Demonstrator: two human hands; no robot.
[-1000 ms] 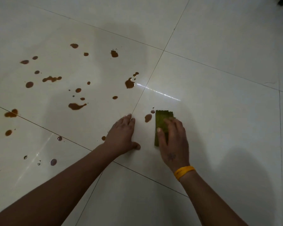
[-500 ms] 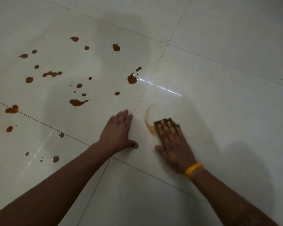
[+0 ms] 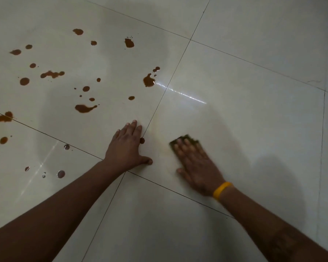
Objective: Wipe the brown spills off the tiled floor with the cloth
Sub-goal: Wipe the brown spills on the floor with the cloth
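Tiled floor (image 3: 235, 129), scattered glossy brown spills (image 3: 85, 108)

Cloth (image 3: 186, 139) under right hand (image 3: 195, 163) — left hand (image 3: 125, 148) beside it, spills (image 3: 84, 108) farther left on floor (image 3: 254, 110)

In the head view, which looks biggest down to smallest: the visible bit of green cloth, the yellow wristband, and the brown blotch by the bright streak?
1. Cloth, mostly hidden under the right hand.
2. Wristband and blotch look about alike; no ranking.

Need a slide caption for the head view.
Right hand presses green cloth on tiled floor; brown spills remain left.
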